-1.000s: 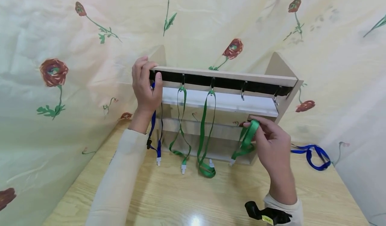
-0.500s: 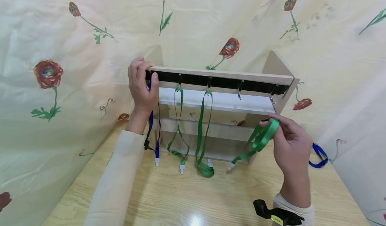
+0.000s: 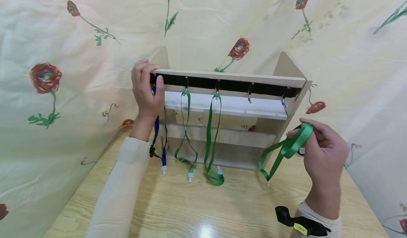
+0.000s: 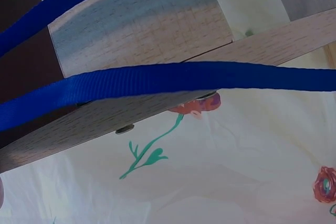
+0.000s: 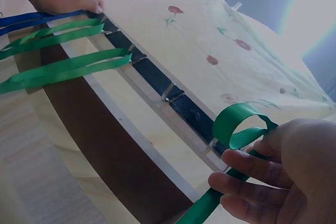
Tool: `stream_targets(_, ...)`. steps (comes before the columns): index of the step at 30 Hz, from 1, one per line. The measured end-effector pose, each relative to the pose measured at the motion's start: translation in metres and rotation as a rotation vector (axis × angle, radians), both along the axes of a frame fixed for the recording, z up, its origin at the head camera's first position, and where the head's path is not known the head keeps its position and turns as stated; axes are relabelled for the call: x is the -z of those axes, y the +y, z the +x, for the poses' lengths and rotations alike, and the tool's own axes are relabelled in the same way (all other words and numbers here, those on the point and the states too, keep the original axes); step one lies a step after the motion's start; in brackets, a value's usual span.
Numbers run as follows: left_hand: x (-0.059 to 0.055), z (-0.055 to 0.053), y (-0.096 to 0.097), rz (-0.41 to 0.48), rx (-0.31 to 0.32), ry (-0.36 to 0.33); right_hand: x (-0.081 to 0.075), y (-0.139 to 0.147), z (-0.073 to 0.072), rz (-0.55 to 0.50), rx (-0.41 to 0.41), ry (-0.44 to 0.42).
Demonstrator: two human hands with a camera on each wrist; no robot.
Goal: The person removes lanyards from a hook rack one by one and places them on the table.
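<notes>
As our left grip [image 3: 147,93] held the rack [image 3: 233,84], our right grip [image 3: 327,153] drew its pinched green lanyard [image 3: 298,141] outward, seemingly unhung.

Green lanyard [image 3: 297,142]: flat, glossy ribbon, pinched in right hand [image 3: 327,155] near rack's right edge; looped over at fingers, lower part drooping, pale clip [image 3: 268,184] at bottom. Pale wooden rack [image 3: 229,75]: upright toward tabletop's [image 3: 235,206] far edge, black hook strip [image 3: 233,86] along upper front, top left corner gripped by left hand [image 3: 147,93]; blue lanyard [image 3: 156,126], two green ones hanging from left hooks.
</notes>
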State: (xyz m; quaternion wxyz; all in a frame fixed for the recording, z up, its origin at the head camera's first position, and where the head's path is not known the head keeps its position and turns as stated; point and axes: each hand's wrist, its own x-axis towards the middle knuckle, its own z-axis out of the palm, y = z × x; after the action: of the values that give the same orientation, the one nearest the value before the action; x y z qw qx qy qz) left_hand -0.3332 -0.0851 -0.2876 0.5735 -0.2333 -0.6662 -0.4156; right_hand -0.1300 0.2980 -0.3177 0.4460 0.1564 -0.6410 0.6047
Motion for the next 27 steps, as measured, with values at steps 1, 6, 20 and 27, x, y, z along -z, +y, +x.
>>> stream_targets(1, 0.0, 0.0, 0.0, 0.002, 0.001, 0.0, 0.0, 0.001, 0.0, -0.006, -0.003, 0.003)
stream_targets(6, -0.001, -0.001, -0.002, 0.012, 0.005, 0.005, -0.003, 0.006, 0.0, 0.038, 0.095, -0.053)
stream_targets(20, 0.003, 0.001, -0.003, 0.022, 0.003, 0.013, 0.007, 0.012, -0.009, -0.063, 0.001, -0.015)
stream_targets(27, 0.0, 0.0, -0.001, 0.009, 0.011, 0.024, 0.009, 0.017, -0.013, -0.087, 0.013, 0.014)
